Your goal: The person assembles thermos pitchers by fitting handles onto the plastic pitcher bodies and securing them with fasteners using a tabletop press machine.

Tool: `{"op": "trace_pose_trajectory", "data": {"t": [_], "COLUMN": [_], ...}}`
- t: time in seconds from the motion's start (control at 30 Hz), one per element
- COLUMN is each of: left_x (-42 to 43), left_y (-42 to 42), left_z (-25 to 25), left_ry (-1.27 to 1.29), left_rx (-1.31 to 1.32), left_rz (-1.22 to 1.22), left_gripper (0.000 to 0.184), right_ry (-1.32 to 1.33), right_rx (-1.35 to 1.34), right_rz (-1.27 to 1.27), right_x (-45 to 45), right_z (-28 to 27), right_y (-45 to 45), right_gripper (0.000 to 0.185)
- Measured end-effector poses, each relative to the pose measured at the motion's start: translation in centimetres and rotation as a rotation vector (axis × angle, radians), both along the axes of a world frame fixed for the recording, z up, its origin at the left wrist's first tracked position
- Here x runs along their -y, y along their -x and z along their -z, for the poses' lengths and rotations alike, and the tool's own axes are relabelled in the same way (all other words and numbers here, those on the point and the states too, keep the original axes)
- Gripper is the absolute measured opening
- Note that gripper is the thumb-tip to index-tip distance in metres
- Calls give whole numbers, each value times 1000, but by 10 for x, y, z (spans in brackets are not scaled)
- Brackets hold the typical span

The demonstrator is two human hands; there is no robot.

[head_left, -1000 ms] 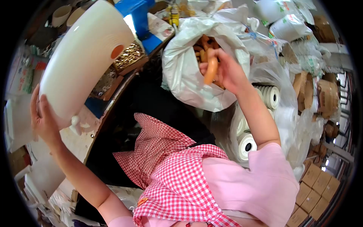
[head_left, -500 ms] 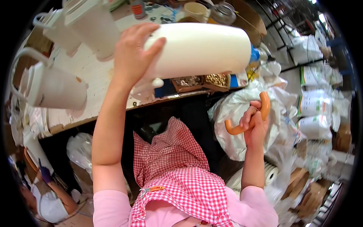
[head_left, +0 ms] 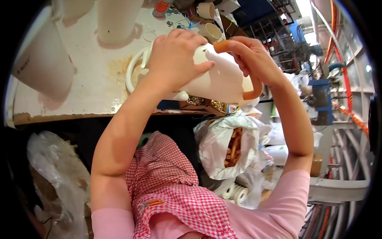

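A tall white plastic jug (head_left: 223, 75) lies on its side along the front of the workbench, a white loop handle (head_left: 129, 75) at its left end. My left hand (head_left: 175, 57) grips it from above near that end, thumb and fingers spread over the wall. In my right hand (head_left: 252, 57) is a curved orange-brown handle (head_left: 258, 85), pinched near its upper end. This handle is held against or just over the jug's right part; whether it touches is unclear. A small dark hole (head_left: 205, 50) shows in the jug wall between my hands.
White jugs (head_left: 43, 59) stand at the bench's left. Small metal parts (head_left: 217, 104) lie in boxes at the front edge. Below hangs an open white bag (head_left: 209, 149) of orange-brown handles (head_left: 234, 147). A spray can (head_left: 162, 8) and cups (head_left: 211, 32) stand behind.
The jug has come down and left, turning so that its wall with the hole faces up. My right hand has carried the handle from over the bag up to the jug.
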State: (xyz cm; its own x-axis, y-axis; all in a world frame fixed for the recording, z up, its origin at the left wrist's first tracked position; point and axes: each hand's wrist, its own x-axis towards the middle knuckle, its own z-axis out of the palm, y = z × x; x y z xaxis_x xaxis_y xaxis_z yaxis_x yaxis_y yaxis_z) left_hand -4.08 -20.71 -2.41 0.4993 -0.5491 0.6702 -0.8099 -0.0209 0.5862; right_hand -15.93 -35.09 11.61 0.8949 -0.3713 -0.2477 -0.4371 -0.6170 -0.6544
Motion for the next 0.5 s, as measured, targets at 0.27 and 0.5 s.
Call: {"op": "trace_pose_trajectory", "data": {"t": [0.27,0.5], "left_x": [-5,-3], "left_y": [-2,-1], "left_z": [1,5], "left_ry": [-121,-102], "left_rx": [-105,-124], "left_rz": [13,28], "left_gripper": [46,48], "right_ry": [-151,-108], "right_rx": [-210,-192], "right_rz": [158,197], "right_x": [-2,-6], "right_z": [13,13], "right_y": [-25,-27], "right_gripper": [42,40]}}
